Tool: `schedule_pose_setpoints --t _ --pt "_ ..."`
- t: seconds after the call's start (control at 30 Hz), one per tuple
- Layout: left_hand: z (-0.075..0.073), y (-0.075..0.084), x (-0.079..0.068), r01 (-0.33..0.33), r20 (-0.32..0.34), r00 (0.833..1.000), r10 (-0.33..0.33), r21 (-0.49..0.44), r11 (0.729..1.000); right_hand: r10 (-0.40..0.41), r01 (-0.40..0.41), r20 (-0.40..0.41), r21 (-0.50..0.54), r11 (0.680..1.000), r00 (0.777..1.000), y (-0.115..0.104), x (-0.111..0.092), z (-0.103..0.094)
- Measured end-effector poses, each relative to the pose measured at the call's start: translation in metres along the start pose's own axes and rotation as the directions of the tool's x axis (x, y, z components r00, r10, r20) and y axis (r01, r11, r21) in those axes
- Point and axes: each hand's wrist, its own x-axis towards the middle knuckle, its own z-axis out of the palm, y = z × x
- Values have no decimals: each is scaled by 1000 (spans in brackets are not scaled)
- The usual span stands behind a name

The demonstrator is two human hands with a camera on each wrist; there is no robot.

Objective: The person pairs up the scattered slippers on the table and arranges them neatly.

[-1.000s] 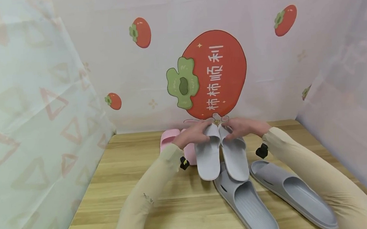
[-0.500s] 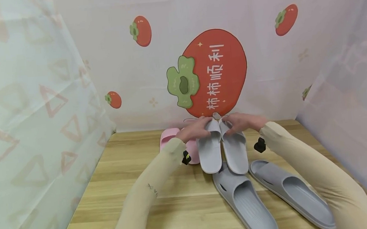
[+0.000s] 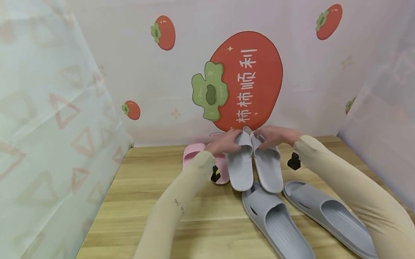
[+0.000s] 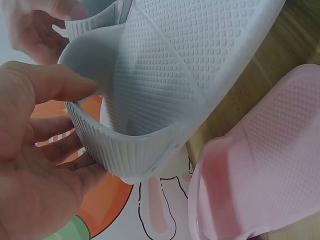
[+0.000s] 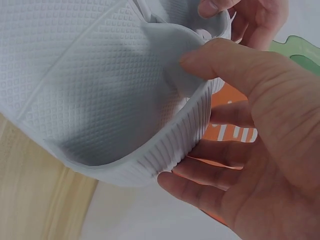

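The left hand (image 3: 224, 142) and the right hand (image 3: 276, 135) each held one of two pale grey plastic slippers with ribbed straps. The left pale grey slipper (image 3: 241, 169) and the right pale grey slipper (image 3: 269, 169) lay nearward of the hands, gripped at their far, toe ends. Their long axes ran far to near, toes close together, heels spread a little apart. Each hand was nearest its own slipper; in both, the thumb lay inside the strap and the fingers outside, a narrow pinch.

Just left stood a pink plastic slipper (image 3: 223, 172), partly hidden by the left hand and the cream sleeve (image 3: 180, 203); a second pink slipper (image 3: 193, 148) was farther left. On the near side, a darker grey closed-toe slide (image 3: 280, 220) pointed its toe far and left, with the right pale grey slipper's heel seen against it; whether they touched could not be told. Its matching grey slide (image 3: 333, 217) lay to the right, partly behind the other sleeve (image 3: 360, 199). A wood-grain table (image 3: 201, 242) was beneath, and a white persimmon-printed sheet (image 3: 146, 77) rose at the far edge, just past the hands.
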Motion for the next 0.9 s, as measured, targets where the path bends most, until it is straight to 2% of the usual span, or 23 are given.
schedule_pose_setpoints --t 0.2,0.37,0.57,0.7,0.9 --pt "0 2 11 12 -16 1000 -13 -28 1000 -9 10 -37 28 1000 999 7 6 0" --pt "3 0 15 34 -6 999 -35 -93 995 -17 18 -41 6 1000 999 10 12 4" --pt "10 -5 22 32 -23 999 -35 -91 995 -20 19 -37 -11 1000 999 9 14 6" --pt "12 -3 23 46 -34 998 -49 -83 995 2 -2 -33 17 1000 999 10 15 7" --pt "16 -2 28 31 -44 998 -34 -77 997 59 -58 -8 30 998 998 14 18 8"
